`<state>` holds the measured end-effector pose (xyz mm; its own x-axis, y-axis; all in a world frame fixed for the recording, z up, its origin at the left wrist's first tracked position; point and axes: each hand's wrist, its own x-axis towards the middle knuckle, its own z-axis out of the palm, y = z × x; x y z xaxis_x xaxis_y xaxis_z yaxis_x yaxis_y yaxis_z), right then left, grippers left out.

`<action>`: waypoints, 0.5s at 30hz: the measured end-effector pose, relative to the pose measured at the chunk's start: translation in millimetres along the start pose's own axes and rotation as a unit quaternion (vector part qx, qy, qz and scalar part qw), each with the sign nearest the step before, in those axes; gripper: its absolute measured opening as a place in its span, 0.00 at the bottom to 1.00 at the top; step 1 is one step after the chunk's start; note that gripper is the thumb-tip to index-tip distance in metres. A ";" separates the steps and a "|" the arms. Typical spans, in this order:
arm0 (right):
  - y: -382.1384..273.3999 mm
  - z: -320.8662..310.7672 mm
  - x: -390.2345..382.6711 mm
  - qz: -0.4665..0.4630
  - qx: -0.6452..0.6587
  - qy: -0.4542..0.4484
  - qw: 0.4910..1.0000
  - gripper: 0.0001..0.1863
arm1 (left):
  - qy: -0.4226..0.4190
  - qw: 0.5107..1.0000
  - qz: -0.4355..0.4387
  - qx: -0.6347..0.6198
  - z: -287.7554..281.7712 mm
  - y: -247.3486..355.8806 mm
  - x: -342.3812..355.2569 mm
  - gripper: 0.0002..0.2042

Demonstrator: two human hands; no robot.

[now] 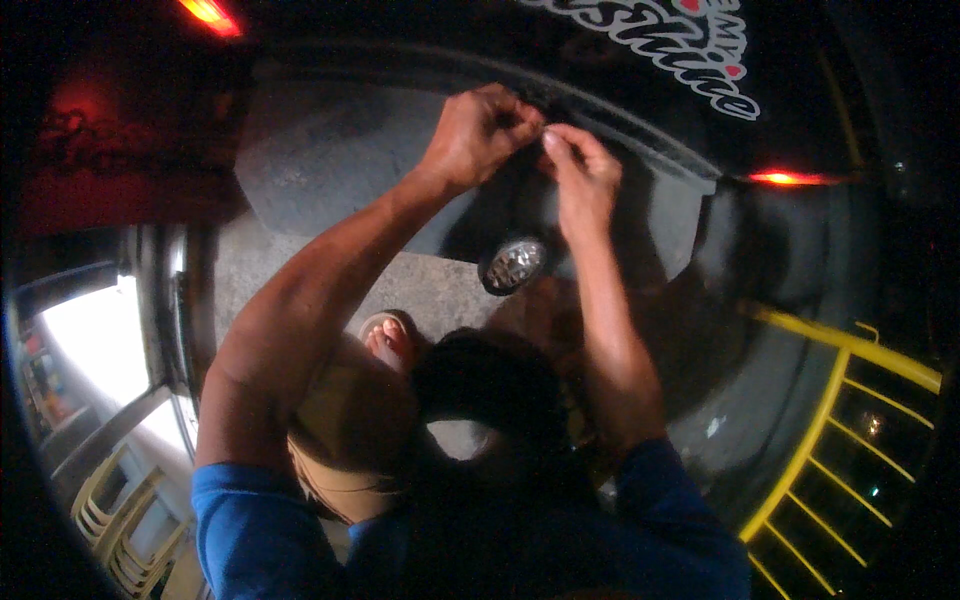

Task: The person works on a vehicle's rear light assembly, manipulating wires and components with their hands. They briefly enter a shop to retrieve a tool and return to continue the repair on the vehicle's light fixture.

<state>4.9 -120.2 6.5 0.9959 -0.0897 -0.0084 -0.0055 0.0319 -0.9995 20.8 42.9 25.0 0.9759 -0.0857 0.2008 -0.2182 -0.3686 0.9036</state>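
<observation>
Both my arms reach forward to the lower edge of a dark vehicle panel (pixel 610 115). My left hand (pixel 478 135) is closed in a pinch, palm side turned away. My right hand (pixel 588 178) pinches too, its thumb and fingertips meeting those of the left. Whatever lies between the fingertips is too small and dark to make out. Below the hands, nearer to me, is a round lamp (pixel 517 264) with a faceted clear lens and a dark rim; neither hand touches it.
Red lights glow at the far left (pixel 210 14) and the right (pixel 790 179). A grey panel (pixel 330 165) lies beyond my left forearm. A yellow barred metal frame (pixel 825 400) stands at the right. Pale plastic chairs (pixel 125 520) are at the lower left. My sandalled foot (pixel 390 340) rests on concrete.
</observation>
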 end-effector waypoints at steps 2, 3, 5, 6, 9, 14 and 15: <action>2.1 -1.4 1.5 -0.006 0.002 0.000 1.000 0.07 | -0.011 1.000 -0.009 0.010 -1.5 3.1 1.2 0.10; 2.9 -1.1 1.5 -0.008 0.003 -0.002 1.000 0.07 | -0.012 1.000 -0.010 0.007 -1.9 2.7 1.0 0.10; 1.1 -0.4 0.2 -0.014 0.007 -0.006 1.000 0.07 | -0.014 1.000 -0.012 -0.001 -2.6 1.6 0.5 0.10; 0.0 -0.1 -0.2 -0.017 0.009 -0.008 1.000 0.07 | -0.009 1.000 -0.010 -0.003 -2.3 1.0 0.7 0.10; 3.9 -1.6 1.4 -0.019 0.026 -0.014 0.999 0.06 | 0.000 1.000 -0.005 -0.001 -1.7 0.1 2.0 0.10; 3.8 -3.9 2.3 -0.011 0.004 -0.017 1.000 0.07 | -0.018 1.000 -0.014 0.006 -4.8 4.1 4.4 0.10; 3.9 -3.0 2.0 -0.013 0.007 -0.017 1.000 0.07 | -0.017 1.000 -0.007 0.005 -4.9 3.2 4.3 0.10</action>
<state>6.6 -123.3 2.5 0.9982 -0.0576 0.0187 0.0212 0.0437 -0.9988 24.3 45.9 30.6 0.9784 -0.1109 0.1745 -0.2040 -0.3794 0.9025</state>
